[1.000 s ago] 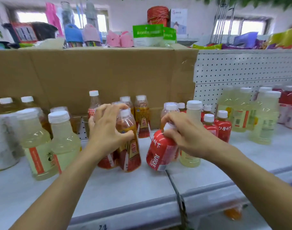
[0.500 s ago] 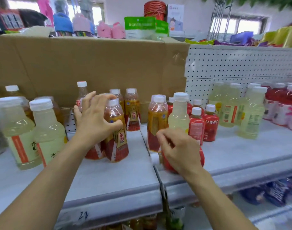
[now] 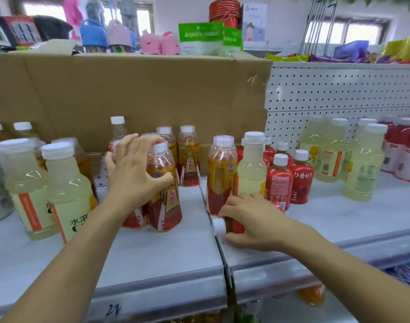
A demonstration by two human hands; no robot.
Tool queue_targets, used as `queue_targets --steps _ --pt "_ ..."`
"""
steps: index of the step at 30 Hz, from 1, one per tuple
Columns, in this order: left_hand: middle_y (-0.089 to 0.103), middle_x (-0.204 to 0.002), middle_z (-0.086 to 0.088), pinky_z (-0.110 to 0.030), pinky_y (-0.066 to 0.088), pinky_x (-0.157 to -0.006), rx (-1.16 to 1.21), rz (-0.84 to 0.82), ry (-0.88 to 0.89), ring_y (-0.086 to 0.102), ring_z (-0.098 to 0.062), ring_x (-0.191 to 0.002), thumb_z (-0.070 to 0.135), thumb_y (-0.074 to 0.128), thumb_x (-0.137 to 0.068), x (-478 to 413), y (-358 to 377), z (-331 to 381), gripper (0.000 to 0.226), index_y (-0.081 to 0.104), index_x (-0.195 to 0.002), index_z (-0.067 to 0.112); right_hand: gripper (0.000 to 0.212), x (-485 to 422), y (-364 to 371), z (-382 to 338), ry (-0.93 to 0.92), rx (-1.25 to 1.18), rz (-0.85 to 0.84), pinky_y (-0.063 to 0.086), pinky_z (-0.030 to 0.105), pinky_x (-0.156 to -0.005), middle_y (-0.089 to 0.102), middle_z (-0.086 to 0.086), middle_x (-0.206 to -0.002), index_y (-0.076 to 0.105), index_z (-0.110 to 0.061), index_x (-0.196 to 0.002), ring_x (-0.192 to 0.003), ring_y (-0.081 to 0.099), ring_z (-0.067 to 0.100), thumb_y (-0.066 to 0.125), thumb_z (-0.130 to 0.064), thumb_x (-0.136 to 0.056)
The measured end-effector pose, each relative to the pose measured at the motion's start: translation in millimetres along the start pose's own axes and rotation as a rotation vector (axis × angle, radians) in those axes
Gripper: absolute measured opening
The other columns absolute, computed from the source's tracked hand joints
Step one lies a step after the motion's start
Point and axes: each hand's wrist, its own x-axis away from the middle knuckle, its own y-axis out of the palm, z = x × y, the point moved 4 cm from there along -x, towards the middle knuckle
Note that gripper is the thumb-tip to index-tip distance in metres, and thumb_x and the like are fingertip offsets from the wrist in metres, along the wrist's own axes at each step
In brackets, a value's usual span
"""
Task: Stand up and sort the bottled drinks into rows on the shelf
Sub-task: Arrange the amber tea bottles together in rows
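— Down since a second ago: red bottle (image 3: 236,226) was tilted in the air, now lies flat on its side on the shelf (image 3: 152,259), white cap (image 3: 219,227) pointing left at the seam between the two boards

— Fingers?

— Right hand (image 3: 253,222): fingers curled over the bottle's body, thumb below it, gripping. Left hand (image 3: 134,173): fingertips and thumb wrapped round the shoulder of an upright amber bottle (image 3: 164,190). Another bottle sits behind that palm; can't tell whether it is held too

— How far along, would you say?

— Partway, I'd judge. Far right looks sorted: pale bottles (image 3: 362,164) standing in files, pink-red bottles (image 3: 407,152) beyond them against the pegboard (image 3: 339,89). Small red bottles (image 3: 280,180) are grouped, upright

— And the middle?

— Still mixed. One wide-capped amber bottle (image 3: 221,173) and one lone pale bottle (image 3: 252,166) stand right in front of the small reds. Two more ambers (image 3: 189,157) wait behind, by the cardboard (image 3: 129,94)

— Left to do, then?

— Stand the lying one up with its own kind, pull the strays out of the reds, line the ambers into a proper row. Big pale pair (image 3: 68,190) at the left front looks loosely placed as well
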Motion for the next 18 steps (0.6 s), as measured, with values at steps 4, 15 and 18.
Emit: queue_targets --steps 4,15,18 --pt "0.042 -0.143 0.006 -0.057 0.014 -0.116 0.02 0.029 -0.001 0.015 -0.007 -0.142 0.046 0.071 -0.07 1 -2 -2 0.072 0.046 -0.137 0.035 0.019 24 -13 30 0.152 -0.42 0.38 0.045 0.03 -0.074 0.057 -0.008 -0.093 0.058 -0.025 -0.098 -0.082 0.052 0.012 0.058 -0.042 -0.089" --pt "0.029 -0.155 0.004 -0.06 0.017 -0.117 0.093 0.112 0.041 0.015 -0.016 -0.147 0.048 0.073 -0.065 10 1 -3 0.091 0.035 -0.145 0.031 0.056 62 -16 103 0.755 -0.692 0.821 0.04 0.038 -0.103 0.047 -0.003 -0.124 0.044 -0.018 -0.126 -0.12 0.047 0.023 0.069 -0.043 -0.084" --pt "0.012 -0.16 0.009 -0.046 0.021 -0.12 0.343 0.149 -0.216 0.013 -0.015 -0.148 0.05 0.092 -0.057 32 3 -23 0.129 0.008 -0.155 0.034 0.055 40 -71 59 0.382 -0.453 0.997 0.033 0.028 -0.101 0.046 0.003 -0.127 0.047 -0.009 -0.131 -0.119 0.04 0.015 0.066 -0.032 -0.085"
